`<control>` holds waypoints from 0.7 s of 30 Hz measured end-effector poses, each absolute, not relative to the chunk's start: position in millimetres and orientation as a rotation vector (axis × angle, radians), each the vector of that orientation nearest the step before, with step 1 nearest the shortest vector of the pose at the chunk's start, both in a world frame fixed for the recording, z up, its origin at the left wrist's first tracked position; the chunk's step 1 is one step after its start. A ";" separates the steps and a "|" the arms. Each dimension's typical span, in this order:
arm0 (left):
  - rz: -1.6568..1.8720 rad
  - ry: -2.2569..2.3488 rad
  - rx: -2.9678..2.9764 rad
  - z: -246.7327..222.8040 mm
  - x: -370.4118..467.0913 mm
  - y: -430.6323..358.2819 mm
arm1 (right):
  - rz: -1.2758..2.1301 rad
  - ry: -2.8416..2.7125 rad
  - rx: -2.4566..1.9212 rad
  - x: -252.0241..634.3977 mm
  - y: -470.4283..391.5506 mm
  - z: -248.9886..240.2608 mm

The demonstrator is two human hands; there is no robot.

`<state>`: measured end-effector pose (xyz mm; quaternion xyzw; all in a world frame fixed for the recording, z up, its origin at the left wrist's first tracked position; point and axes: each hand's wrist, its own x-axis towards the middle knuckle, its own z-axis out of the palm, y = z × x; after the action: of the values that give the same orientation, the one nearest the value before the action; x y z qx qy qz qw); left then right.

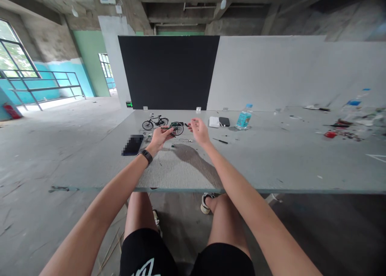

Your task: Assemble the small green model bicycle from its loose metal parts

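Above the grey table (pixel 193 169), my left hand (pixel 160 138) is closed on a small dark model with a black spoked wheel (pixel 176 128). My right hand (pixel 198 130) is raised just to the right of that wheel, its fingers curled together near a small black piece (pixel 186 124); the hold on it is too small to make out. A complete black miniature bicycle (pixel 155 121) stands upright on the table behind my left hand. Small parts (pixel 188 140) lie below the hands. A dark watch (pixel 147 156) is on my left wrist.
A dark tablet or phone (pixel 133 145) lies left of my hands. To the right are a thin black tool (pixel 220 140), white and dark cases (pixel 214 122), and a blue-labelled bottle (pixel 244 117). Mixed items, including a red one (pixel 330 134), sit far right. Black and white panels back the table.
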<state>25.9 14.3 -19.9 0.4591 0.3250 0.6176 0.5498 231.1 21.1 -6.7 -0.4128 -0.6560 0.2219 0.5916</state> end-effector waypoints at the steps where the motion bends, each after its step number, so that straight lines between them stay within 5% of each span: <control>1: 1.475 0.774 1.080 -20.2 25.3 15.6 | 0.400 -1.564 -1.028 240.2 24.1 -5.6; 9: 1.593 0.790 1.042 -16.3 18.6 18.8 | 0.101 -2.081 -1.518 284.1 33.1 -9.3; 21: 1.598 0.776 1.048 -14.8 19.0 18.3 | 0.054 -2.453 -1.150 177.8 2.7 -25.2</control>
<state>19.0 18.3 -14.8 0.4361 0.3229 0.6646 0.5137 177.8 2.7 -25.2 -0.4146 -0.8842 0.0196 0.2143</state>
